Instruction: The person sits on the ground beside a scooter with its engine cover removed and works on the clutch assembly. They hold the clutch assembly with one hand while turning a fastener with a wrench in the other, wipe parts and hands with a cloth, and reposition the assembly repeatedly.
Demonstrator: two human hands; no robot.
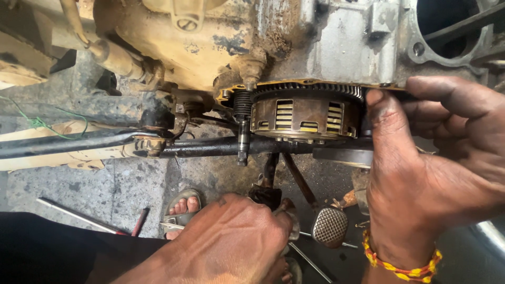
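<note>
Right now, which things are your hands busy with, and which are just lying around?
Busy with:
right hand on the clutch
engine case holding it
left hand low by the foot peg

Lying around:
metal rod on the floor
red-handled tool
green wire

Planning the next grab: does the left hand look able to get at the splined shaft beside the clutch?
Probably yes: the left hand sits low, with open space up to the splined shaft.
</note>
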